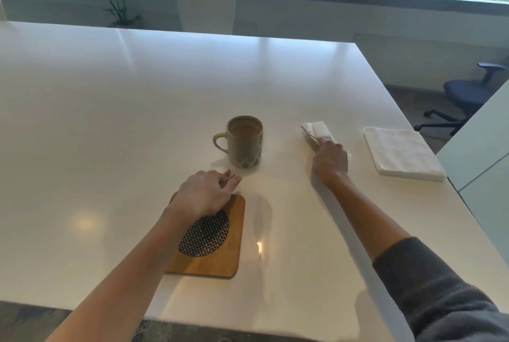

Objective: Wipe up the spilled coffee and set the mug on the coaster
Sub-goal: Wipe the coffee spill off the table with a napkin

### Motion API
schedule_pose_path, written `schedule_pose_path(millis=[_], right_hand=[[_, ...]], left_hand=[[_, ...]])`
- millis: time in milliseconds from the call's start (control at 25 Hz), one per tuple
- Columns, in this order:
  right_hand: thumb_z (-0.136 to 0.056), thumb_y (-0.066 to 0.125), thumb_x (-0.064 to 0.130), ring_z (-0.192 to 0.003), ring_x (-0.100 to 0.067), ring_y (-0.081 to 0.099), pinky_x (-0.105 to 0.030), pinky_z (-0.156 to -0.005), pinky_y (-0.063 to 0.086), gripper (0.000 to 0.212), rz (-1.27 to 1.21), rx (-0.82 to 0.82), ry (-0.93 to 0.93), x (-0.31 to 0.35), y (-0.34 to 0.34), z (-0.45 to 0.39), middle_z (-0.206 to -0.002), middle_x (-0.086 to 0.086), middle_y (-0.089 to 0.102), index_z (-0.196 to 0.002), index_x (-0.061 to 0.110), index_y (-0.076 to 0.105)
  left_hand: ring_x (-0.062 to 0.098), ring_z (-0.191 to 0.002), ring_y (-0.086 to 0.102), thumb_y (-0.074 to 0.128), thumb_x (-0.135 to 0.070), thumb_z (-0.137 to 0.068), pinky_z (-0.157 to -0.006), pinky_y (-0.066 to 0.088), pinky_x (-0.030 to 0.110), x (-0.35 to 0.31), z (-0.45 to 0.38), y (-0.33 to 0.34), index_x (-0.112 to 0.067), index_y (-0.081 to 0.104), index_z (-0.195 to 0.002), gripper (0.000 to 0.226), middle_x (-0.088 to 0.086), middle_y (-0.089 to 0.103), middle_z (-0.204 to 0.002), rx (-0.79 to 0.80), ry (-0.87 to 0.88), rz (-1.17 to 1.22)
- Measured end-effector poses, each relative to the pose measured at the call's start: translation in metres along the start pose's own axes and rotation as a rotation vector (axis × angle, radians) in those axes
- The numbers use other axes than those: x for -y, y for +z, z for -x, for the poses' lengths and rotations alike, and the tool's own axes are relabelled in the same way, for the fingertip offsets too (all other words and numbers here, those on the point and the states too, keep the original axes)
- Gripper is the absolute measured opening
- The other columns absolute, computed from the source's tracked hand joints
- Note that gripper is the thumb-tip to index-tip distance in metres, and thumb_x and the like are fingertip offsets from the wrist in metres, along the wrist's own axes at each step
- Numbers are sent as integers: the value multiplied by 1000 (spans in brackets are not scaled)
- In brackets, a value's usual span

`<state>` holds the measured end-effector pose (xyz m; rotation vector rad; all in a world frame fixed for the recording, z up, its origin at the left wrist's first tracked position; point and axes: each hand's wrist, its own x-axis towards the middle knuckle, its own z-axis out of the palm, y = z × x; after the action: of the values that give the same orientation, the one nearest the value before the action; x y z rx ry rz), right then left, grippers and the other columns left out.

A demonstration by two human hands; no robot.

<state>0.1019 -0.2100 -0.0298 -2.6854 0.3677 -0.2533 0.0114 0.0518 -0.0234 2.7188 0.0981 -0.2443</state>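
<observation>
White table (137, 94) centre holds the mug (245, 141), so your right hand (330, 161) clutches the stained napkin (316, 130) at its three o'clock for wiping while your left hand (205, 194), loosely curled and empty, rests over the coaster (217, 245) at six o'clock.

— How were the hands placed?
— The left hand (205, 195) lay palm down, fingers loosely curled, its forearm bare and stretched forward.
— The right one?
— The right hand (330, 161) reached farther out, fingers closed in a grip, arm extended with a dark sleeve pushed up near the elbow.
</observation>
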Motion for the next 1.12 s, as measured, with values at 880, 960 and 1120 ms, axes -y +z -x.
schedule_pose_path(millis=[880, 960, 1120], right_hand=[[-98, 37, -8, -125, -24, 57, -32, -104, 44, 48, 121, 158, -380, 35, 5, 111, -138, -6, 57, -135, 13, 57], [-97, 37, -8, -128, -25, 54, -32, -107, 43, 46, 106, 182, -419, 28, 1, 131, -140, -7, 55, -133, 13, 57], [-101, 42, -2, -137, -28, 48, -35, -114, 36, 41, 70, 270, -488, 15, -13, 166, -148, -7, 51, -134, 15, 58]], left_hand=[[30, -135, 50, 39, -59, -101, -109, 39, 45, -5, 10, -3, -22, 58, -142, 58, 2, 54, -150, 32, 50, 45], [30, -135, 50, 39, -59, -101, -109, 39, 45, -5, 11, -4, -21, 58, -142, 58, 1, 53, -151, 34, 51, 55], [31, -135, 50, 36, -61, -101, -110, 39, 46, -3, 10, -4, -20, 55, -144, 62, 6, 52, -152, 52, 34, 39]])
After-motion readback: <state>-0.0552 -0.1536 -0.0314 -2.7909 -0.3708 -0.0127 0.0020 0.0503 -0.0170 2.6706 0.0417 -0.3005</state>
